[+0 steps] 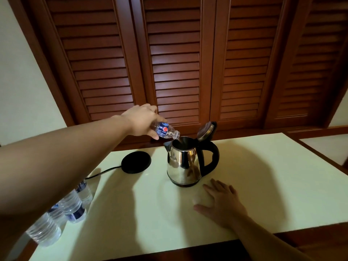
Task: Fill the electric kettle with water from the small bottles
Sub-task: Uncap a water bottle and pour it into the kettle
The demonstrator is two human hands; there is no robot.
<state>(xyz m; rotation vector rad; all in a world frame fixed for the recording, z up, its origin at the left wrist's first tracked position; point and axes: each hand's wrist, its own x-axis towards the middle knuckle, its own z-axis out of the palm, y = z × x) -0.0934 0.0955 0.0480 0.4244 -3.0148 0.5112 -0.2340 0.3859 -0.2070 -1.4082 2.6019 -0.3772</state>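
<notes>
A steel electric kettle (183, 164) with a black handle stands on the pale table (263, 176), its lid (206, 131) flipped up. My left hand (140, 122) grips a small clear water bottle (165, 131), tilted so its open neck points down into the kettle's mouth. My right hand (221, 202) lies flat on the table just in front of the kettle, fingers spread, holding nothing. Several more small bottles (69, 208) stand at the table's left front edge, partly hidden by my left arm.
The kettle's round black base (136, 162) sits left of the kettle, off it, with its cord (102, 172) running toward the bottles. Brown louvred doors (175, 63) rise directly behind the table. A lower ledge lies at the far right.
</notes>
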